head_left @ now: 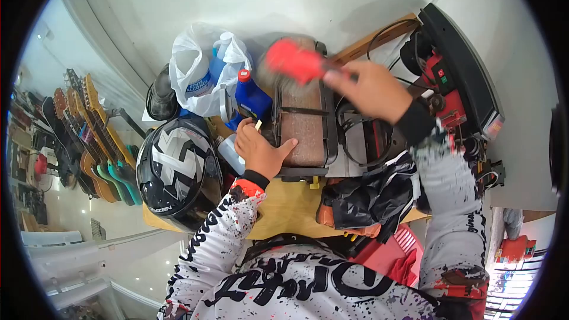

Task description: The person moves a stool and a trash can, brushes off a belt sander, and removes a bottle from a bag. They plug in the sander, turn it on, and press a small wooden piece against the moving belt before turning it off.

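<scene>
Far left: a row of electric guitars [98,124] stands along the side of the room. Next, a black, white and grey full-face helmet [178,169] sits on the wooden table [284,201]. Behind it, a white plastic bag [198,59] holds containers, one labelled as alcohol. Just right of the bag, a blue bottle [252,96] with a red cap, tilted.

Left hand [261,149]: fingers curled, thumb spread onto the brown top of a black-framed machine [303,136]. A short pale stick [258,124] shows by the fingertips; cannot tell whether it is gripped.

The machine lies at centre, at the back of the table, a dark bar across its brown surface, a yellow fitting at its near edge.

Right hand [376,92]: clenched round the end of a red handheld tool [293,62]. Tool is over the machine's far end, motion-blurred; contact cannot be told.

Right of the machine: coiled black cable [388,142]; nearer, a crumpled black bag [370,198]. Far right, red equipment [447,98] with a green switch, beside a long black case [465,65].
</scene>
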A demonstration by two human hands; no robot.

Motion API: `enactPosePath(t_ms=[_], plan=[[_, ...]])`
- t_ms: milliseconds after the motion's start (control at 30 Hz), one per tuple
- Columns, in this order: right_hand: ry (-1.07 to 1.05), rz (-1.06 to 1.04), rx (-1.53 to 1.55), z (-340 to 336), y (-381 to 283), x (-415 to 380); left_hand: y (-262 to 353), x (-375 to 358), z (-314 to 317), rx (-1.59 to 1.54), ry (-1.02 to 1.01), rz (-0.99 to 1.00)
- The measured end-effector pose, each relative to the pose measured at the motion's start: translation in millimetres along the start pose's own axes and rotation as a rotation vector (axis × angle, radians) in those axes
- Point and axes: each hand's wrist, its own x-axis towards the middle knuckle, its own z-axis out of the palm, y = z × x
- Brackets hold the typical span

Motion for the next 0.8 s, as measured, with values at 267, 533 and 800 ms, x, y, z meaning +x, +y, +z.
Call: enactPosePath(t_ms=[267,533,800], plan=[[0.153,-0.173,-0.409,35,41,-107,0,-2,1,-0.015,0.045,0.003],[0.169,-0.272,-0.543,42,10,-116,-1,-2,2,-0.032,0.015,-0.01],[0.138,-0.251,-0.598,31,-34,-114,-1,-5,1,-0.045,0.022,0.001]])
